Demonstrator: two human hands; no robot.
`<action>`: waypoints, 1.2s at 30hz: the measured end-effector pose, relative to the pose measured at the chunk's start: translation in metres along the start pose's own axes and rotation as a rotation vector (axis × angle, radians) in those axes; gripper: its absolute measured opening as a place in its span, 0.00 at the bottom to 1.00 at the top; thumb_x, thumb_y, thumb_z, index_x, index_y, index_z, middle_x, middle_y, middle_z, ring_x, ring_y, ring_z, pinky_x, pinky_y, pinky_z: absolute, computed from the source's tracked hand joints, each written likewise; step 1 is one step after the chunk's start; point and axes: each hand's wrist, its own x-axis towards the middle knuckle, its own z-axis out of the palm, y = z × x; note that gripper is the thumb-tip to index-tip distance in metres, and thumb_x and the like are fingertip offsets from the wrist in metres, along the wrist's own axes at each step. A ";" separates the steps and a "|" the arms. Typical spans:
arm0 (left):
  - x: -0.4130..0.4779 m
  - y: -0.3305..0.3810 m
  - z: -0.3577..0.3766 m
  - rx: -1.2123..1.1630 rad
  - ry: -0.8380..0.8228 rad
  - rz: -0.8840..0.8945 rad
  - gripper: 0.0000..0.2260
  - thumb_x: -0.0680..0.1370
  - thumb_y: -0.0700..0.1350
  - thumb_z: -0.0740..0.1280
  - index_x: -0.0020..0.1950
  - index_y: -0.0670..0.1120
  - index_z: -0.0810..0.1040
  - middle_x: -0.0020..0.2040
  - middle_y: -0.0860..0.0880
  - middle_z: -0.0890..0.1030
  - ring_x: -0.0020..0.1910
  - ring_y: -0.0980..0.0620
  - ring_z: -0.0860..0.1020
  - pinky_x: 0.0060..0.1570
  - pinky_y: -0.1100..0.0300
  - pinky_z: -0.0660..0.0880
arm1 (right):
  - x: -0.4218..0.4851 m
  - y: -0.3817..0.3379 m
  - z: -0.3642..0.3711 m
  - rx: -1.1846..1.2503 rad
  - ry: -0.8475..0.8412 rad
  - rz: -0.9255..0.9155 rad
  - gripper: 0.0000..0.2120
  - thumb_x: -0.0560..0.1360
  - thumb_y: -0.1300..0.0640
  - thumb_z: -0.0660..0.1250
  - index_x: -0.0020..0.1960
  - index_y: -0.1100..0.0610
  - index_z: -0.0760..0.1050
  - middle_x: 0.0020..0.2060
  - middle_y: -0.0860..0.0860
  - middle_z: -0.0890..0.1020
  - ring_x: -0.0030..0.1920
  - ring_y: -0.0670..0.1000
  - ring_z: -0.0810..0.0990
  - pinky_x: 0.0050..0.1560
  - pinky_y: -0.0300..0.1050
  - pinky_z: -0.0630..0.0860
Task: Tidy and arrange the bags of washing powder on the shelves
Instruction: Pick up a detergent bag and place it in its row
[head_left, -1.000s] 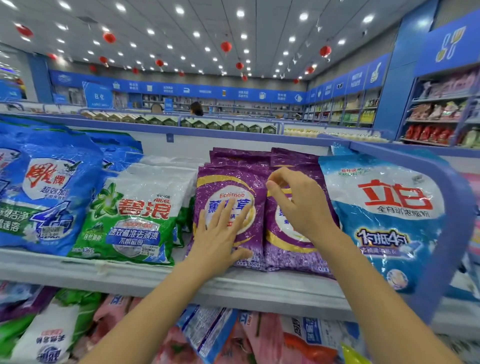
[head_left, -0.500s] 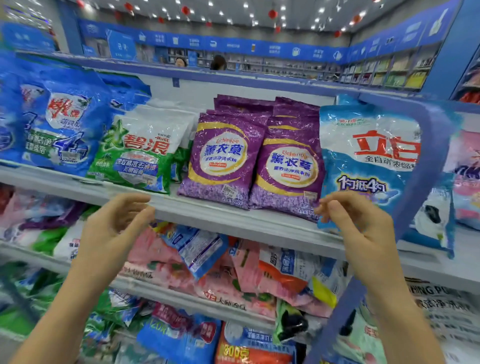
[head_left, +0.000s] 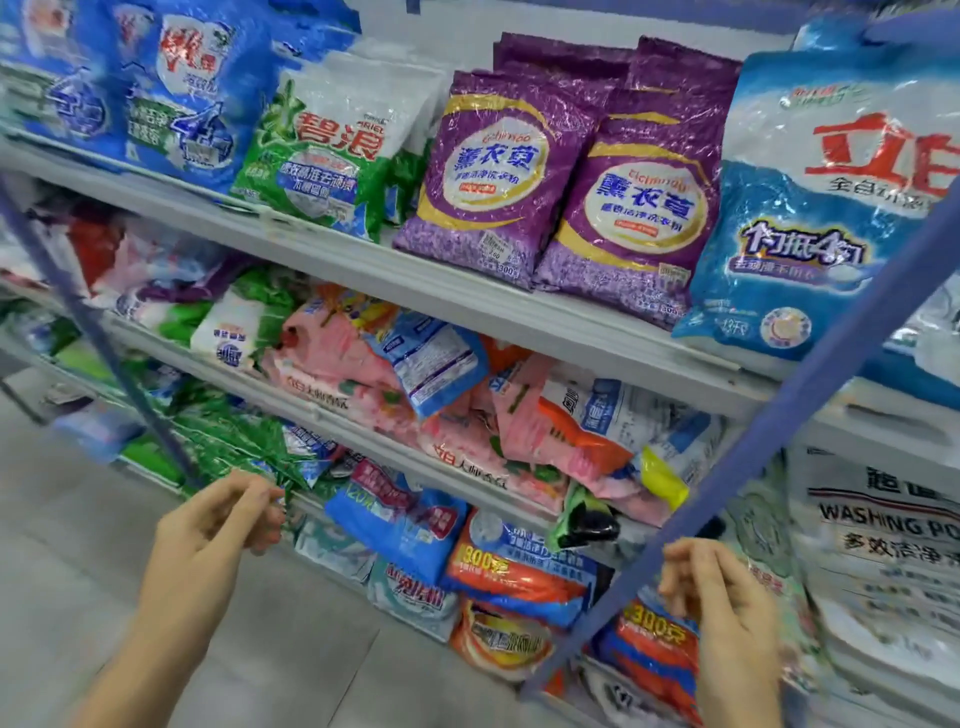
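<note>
Two purple bags (head_left: 561, 176) of washing powder stand side by side on the top shelf (head_left: 467, 291), between a green and white bag (head_left: 327, 150) and a large light-blue bag (head_left: 821, 208). Big blue bags (head_left: 156, 88) fill the shelf's left end. On the shelf below, pink, blue and orange bags (head_left: 441, 395) lie jumbled in a heap. Lower still are green bags (head_left: 234, 441) and blue-orange bags (head_left: 514, 571). My left hand (head_left: 218, 525) and my right hand (head_left: 717, 592) hang in front of the lower shelves, fingers loosely curled, holding nothing.
A blue upright post (head_left: 779, 441) slants across the right side in front of the shelves, another (head_left: 78, 312) crosses at the left. White washing powder sacks (head_left: 883, 561) are stacked at the lower right. Grey floor (head_left: 78, 545) lies at the lower left.
My hands have left the purple bags and dropped down to the lower shelves. The view has tilted down from the shop ceiling to the messy lower shelves.
</note>
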 end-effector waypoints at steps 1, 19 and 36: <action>-0.002 0.000 0.001 0.004 -0.009 -0.003 0.09 0.79 0.36 0.61 0.40 0.41 0.78 0.29 0.50 0.79 0.28 0.58 0.74 0.29 0.68 0.71 | 0.000 0.003 0.000 -0.026 -0.014 -0.002 0.15 0.71 0.45 0.58 0.37 0.53 0.78 0.26 0.51 0.76 0.25 0.46 0.68 0.25 0.36 0.67; 0.124 -0.029 0.012 -0.008 -0.293 -0.035 0.10 0.79 0.42 0.62 0.41 0.41 0.79 0.31 0.49 0.80 0.31 0.54 0.75 0.33 0.64 0.73 | 0.138 0.042 0.099 -1.257 0.151 -0.341 0.16 0.69 0.65 0.72 0.55 0.69 0.77 0.51 0.68 0.80 0.54 0.67 0.78 0.60 0.54 0.69; 0.188 -0.063 0.019 -0.042 -0.631 -0.095 0.08 0.79 0.38 0.62 0.42 0.40 0.79 0.32 0.48 0.80 0.32 0.56 0.78 0.34 0.68 0.74 | 0.087 0.021 0.124 -0.814 0.495 -0.676 0.15 0.67 0.72 0.56 0.48 0.72 0.78 0.41 0.66 0.82 0.44 0.56 0.77 0.47 0.42 0.72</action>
